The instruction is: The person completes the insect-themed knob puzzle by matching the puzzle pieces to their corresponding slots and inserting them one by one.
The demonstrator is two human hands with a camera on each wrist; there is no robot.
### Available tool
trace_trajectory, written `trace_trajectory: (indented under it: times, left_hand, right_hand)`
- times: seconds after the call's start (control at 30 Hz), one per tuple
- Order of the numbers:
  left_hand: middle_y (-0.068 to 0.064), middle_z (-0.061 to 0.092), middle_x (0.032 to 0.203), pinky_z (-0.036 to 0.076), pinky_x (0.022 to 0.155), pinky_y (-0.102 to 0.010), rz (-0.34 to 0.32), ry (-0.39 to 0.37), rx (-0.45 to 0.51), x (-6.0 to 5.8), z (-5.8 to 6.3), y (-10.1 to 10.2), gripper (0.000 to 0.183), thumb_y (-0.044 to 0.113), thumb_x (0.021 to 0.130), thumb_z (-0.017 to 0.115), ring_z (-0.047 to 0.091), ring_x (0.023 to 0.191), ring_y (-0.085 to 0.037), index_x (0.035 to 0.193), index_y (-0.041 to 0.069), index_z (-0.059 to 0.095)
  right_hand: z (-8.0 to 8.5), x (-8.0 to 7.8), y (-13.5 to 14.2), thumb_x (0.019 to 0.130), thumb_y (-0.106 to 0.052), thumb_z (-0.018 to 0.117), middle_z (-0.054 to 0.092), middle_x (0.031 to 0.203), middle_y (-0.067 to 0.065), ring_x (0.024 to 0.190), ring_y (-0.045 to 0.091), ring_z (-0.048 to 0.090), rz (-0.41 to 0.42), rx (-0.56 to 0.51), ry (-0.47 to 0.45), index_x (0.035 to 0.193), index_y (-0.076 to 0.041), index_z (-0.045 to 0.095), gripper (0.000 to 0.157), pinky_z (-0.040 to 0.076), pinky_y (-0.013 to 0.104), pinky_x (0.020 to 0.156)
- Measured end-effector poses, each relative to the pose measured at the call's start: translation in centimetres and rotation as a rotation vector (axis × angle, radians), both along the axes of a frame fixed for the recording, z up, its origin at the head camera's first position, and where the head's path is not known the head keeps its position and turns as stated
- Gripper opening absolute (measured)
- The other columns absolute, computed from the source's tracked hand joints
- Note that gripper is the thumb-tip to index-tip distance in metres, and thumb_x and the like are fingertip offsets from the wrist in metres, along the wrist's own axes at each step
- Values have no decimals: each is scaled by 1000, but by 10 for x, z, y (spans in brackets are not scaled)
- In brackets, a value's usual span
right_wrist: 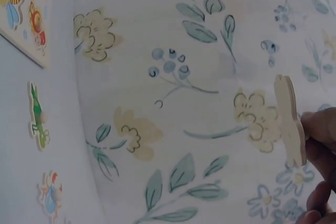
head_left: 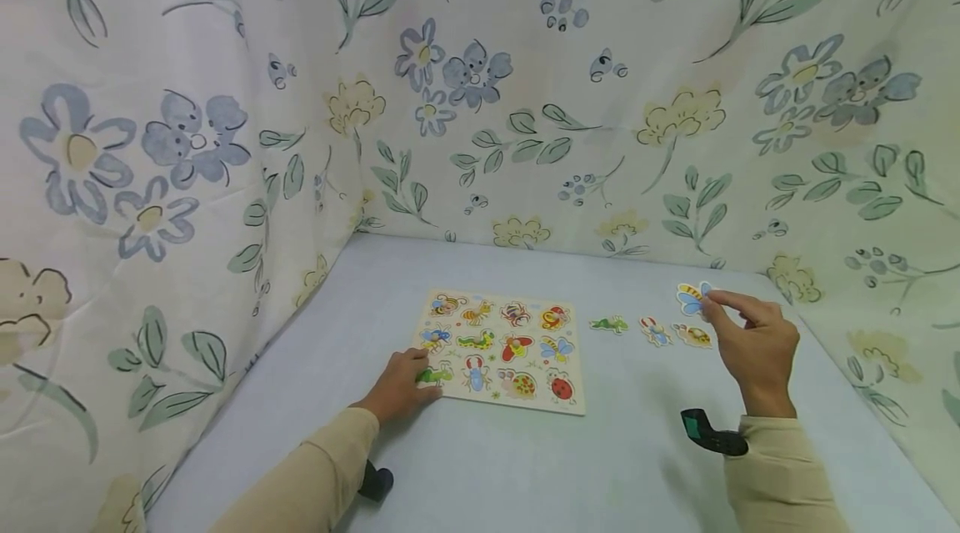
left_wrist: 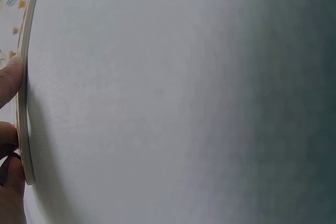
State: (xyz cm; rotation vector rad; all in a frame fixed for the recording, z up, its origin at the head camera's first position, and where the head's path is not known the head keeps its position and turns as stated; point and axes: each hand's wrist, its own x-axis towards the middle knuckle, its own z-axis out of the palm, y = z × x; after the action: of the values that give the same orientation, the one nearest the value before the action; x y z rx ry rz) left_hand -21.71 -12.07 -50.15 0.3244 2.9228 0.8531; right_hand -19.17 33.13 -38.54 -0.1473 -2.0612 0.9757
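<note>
A wooden insect puzzle board [head_left: 491,320] lies flat on the table, covered with colourful bug pictures. My left hand [head_left: 401,387] holds it by the near left corner; the left wrist view shows fingers against the board's pale edge [left_wrist: 23,77]. Raised at the right, my right hand [head_left: 757,347] pinches a bee puzzle piece [head_left: 687,298] with blue wings and a yellow striped body. The right wrist view catches this piece [right_wrist: 290,121] from its plain wooden back, between thumb and finger.
Right of the board lie a green grasshopper piece [head_left: 609,324], a blue beetle piece [head_left: 656,332] with red pincers and a yellow spotted snail piece [head_left: 692,335]. A floral curtain [head_left: 480,174] surrounds the pale table [head_left: 510,475] at the back and sides.
</note>
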Motion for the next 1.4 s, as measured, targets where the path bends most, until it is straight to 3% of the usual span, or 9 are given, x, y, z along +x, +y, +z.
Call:
trace_trajectory:
  times: [0.17,0.6,0.9,1.4]
  left_hand:
    - [-15,44,141,37,104,-43,0,-3,8,0,0,0,66,26,83,78,42,119,-30,132,-9,52]
    - [-15,43,142,36,104,-43,3,-8,24,0,-3,-2,65,26,83,78,41,122,-31,131,-9,53]
    - [-15,43,142,35,105,-43,1,-13,19,1,-3,-1,65,27,83,78,40,123,-32,131,-9,53]
    - [-15,45,140,38,102,-42,-5,-2,1,1,0,0,65,27,83,77,43,116,-29,131,-9,53]
  right_hand:
    - [3,-2,-14,86,-13,74,71,100,12,90,2,42,43,18,13,101,-5,77,17,31,24,73]
    - [3,-9,-48,81,-1,76,72,96,12,84,10,44,199,51,134,97,-2,77,15,30,27,70]
    - [-3,-13,-71,79,3,76,72,97,12,85,20,49,299,78,172,93,1,76,14,31,29,69]
    - [-22,-27,-109,81,-2,76,72,97,8,85,15,48,356,14,123,94,-3,76,12,34,30,73]
